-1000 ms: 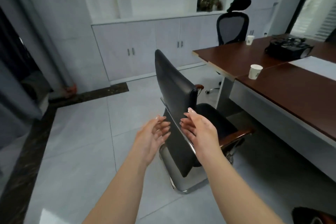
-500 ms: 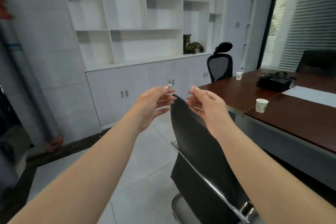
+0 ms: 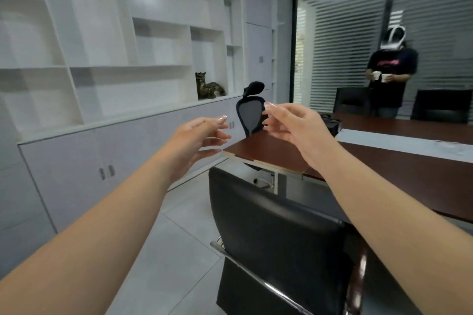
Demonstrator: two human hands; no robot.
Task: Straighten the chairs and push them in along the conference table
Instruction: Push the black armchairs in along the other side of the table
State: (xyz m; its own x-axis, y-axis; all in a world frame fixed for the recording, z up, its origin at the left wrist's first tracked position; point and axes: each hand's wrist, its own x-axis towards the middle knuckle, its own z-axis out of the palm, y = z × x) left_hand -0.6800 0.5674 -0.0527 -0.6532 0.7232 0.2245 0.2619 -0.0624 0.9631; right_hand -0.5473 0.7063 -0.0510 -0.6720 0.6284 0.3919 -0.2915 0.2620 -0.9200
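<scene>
A: Black leather chair (image 3: 276, 235) stands below both hands, its backrest top edge running from upper left to lower right, close beside the conference table (image 3: 399, 169).

B: Which hand is nearer to it?

A: I judge the right hand (image 3: 294, 126); its forearm passes just over the backrest's right end. The left hand (image 3: 197, 140) is raised to the left of it. Both hold nothing, fingers loosely spread.

B: And the chair faces where?

A: Its seat seems to point toward the table, slightly angled, so the hands must come down to the top edge.
</scene>
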